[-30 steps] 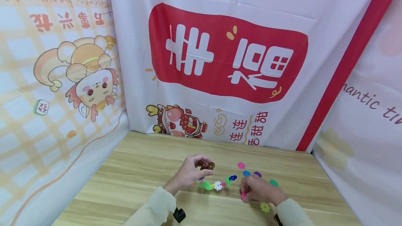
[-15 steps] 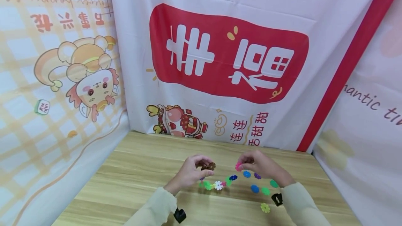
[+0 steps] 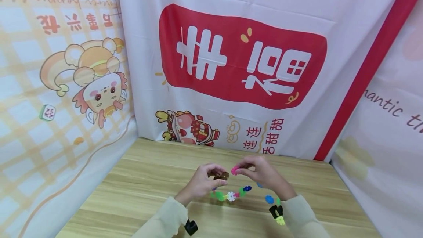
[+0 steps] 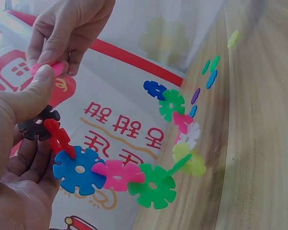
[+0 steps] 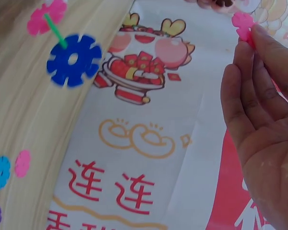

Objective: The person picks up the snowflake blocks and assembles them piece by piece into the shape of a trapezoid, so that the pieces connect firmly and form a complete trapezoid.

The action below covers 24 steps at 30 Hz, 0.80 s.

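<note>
My left hand holds one end of a curved chain of interlocking snowflake discs. The end disc, dark brown, sits between its thumb and fingers. From there the chain runs through a red disc, a blue disc and a green disc to a white disc and a dark blue disc at its far end. My right hand pinches a pink disc between thumb and fingertips, just right of the brown disc. In the left wrist view, the left thumb overlaps the pink disc.
Loose discs lie on the wooden table to the right, among them a blue disc, a yellow disc and a purple disc. The right forearm covers some of them. A printed curtain hangs behind the table.
My right hand has moved from the front right of the table back and leftward, bringing the pink disc close to the brown one. The left hand has stayed nearly still.
</note>
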Each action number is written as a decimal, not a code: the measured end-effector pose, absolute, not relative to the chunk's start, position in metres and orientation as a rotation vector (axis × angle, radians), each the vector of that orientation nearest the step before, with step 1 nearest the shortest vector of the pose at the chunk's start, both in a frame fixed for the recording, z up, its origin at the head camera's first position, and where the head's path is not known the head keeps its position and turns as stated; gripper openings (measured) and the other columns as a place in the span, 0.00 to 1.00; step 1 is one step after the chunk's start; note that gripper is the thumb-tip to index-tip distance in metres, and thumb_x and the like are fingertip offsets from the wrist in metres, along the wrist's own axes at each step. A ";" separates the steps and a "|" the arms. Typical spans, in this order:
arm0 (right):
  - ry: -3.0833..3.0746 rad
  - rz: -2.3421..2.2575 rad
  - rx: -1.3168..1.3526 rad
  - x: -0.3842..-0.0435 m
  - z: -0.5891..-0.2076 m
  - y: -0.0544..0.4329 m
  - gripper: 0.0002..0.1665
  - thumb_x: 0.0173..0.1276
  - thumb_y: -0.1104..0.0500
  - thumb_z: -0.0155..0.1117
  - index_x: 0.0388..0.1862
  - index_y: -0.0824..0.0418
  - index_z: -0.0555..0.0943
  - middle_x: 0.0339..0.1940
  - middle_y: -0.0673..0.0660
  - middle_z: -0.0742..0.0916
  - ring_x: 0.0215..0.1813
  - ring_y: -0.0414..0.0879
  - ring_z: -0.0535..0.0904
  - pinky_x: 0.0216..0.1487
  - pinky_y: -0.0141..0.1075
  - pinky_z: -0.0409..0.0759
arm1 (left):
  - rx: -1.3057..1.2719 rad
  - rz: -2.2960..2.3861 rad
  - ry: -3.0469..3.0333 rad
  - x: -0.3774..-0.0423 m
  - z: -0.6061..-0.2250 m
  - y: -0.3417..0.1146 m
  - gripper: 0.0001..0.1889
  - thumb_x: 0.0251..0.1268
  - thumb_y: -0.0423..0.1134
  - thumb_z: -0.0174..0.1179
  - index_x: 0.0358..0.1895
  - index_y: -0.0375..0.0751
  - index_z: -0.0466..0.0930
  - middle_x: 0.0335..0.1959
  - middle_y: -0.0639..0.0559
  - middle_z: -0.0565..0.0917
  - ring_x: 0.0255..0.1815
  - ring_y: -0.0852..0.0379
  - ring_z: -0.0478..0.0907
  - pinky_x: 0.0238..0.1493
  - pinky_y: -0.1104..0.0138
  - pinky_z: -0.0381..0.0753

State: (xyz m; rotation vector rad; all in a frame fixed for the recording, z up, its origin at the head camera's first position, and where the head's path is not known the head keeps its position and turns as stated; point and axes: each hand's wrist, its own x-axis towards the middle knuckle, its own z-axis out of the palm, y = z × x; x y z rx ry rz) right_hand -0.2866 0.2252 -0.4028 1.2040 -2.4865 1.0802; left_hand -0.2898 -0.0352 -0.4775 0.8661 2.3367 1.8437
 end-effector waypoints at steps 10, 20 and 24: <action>-2.517 1.046 1.202 -0.283 -0.402 0.216 0.06 0.70 0.61 0.74 0.44 0.53 0.90 0.38 0.46 0.93 0.39 0.40 0.90 0.45 0.31 0.90 | 0.879 1.845 2.328 -0.290 -0.477 -0.034 0.17 0.65 0.41 0.75 0.55 0.48 0.86 0.50 0.51 0.88 0.49 0.58 0.84 0.59 0.65 0.84; -2.428 1.013 1.228 -0.282 -0.408 0.208 0.04 0.69 0.63 0.75 0.41 0.57 0.90 0.36 0.51 0.92 0.37 0.38 0.88 0.42 0.31 0.90 | 0.870 1.873 2.326 -0.289 -0.477 -0.033 0.16 0.63 0.40 0.76 0.54 0.49 0.87 0.48 0.50 0.89 0.48 0.58 0.85 0.57 0.65 0.85; -2.365 0.996 1.204 -0.279 -0.411 0.203 0.06 0.66 0.67 0.76 0.39 0.59 0.90 0.35 0.54 0.92 0.37 0.36 0.87 0.40 0.31 0.90 | 0.857 1.897 2.355 -0.288 -0.477 -0.031 0.17 0.61 0.43 0.77 0.53 0.49 0.88 0.46 0.52 0.90 0.46 0.59 0.86 0.55 0.63 0.85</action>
